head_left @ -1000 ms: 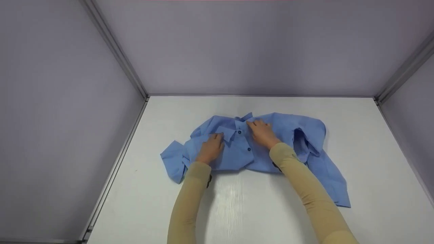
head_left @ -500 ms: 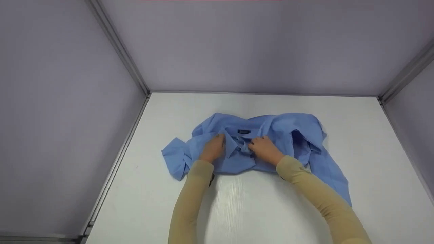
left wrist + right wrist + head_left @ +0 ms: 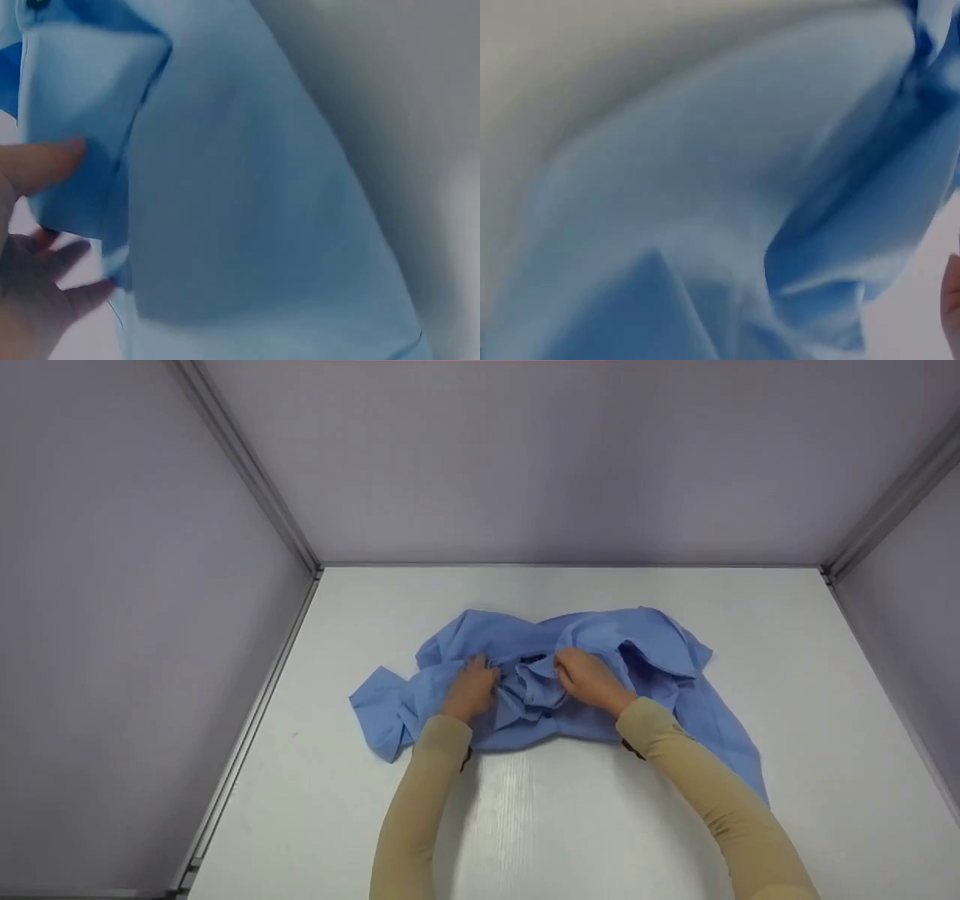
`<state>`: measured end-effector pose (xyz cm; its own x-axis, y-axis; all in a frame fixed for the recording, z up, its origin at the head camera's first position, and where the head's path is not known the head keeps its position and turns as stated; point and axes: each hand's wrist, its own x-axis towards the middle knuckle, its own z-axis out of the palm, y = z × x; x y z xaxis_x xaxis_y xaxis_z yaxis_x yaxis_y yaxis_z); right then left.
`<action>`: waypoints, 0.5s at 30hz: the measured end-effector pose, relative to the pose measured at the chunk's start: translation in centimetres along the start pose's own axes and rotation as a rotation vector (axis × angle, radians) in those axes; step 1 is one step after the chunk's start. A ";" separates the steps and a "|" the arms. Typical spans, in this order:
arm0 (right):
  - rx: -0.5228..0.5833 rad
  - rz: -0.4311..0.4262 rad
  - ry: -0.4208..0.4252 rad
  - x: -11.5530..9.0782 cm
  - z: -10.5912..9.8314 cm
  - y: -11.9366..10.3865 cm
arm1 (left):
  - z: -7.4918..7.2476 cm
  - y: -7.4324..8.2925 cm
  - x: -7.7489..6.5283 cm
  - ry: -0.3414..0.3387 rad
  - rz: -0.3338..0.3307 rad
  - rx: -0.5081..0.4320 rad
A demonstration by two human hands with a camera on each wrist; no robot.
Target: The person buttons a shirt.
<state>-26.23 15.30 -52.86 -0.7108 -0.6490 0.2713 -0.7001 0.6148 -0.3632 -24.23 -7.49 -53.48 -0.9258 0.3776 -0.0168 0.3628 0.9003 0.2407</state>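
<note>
A blue button-up shirt [image 3: 486,636] lies crumpled on the white table. Its collar area is bunched up between the two hands, with part of a dark neck label [image 3: 533,658] showing. My left hand [image 3: 472,687] is at the collar's left side, slightly blurred. In the left wrist view, that hand's thumb lies over the collar flap [image 3: 86,82] while the fingers are behind its edge. My right hand [image 3: 594,680] grips the cloth at the collar's right side, lifting it into folds. Only a sliver of the right hand [image 3: 951,307] appears in the right wrist view.
One shirt sleeve [image 3: 382,709] sticks out to the left; the other sleeve [image 3: 724,735] trails toward the front right, partly behind the right forearm. Grey panels [image 3: 570,465] enclose the white table [image 3: 300,802] at the back and both sides.
The collar has been pulled from lying flat into a bunched shape, baring the neck label and then partly covering it. The right hand went from resting on the shirt to gripping and lifting its cloth.
</note>
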 end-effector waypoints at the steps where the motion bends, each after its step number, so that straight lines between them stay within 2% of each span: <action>1: -0.011 0.022 0.005 0.3 -0.2 0.3 | -0.2 -0.1 -0.1 0.024 0.027 -0.029; 3: -0.039 0.047 -0.035 0.8 -0.3 0.8 | -0.6 -0.2 -0.3 0.066 0.071 -0.061; 5: -0.089 0.040 -0.112 1.1 -0.3 1.2 | -0.9 -0.2 -0.6 0.096 0.118 -0.074; 10: -0.166 0.046 -0.344 1.1 -0.4 1.5 | -1.8 0.7 -1.4 0.168 0.279 -0.009; 13: -0.238 0.065 -0.418 0.8 -0.8 1.5 | -2.4 1.6 -1.8 0.193 0.371 0.016; 15: -0.305 0.059 -0.444 0.6 -1.4 1.6 | -2.9 1.9 -2.1 0.176 0.383 0.008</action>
<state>-27.87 16.52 -52.06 -0.6981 -0.6959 -0.1685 -0.6952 0.7151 -0.0728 -21.90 -7.21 -50.19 -0.7278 0.6429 0.2389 0.6843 0.7041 0.1898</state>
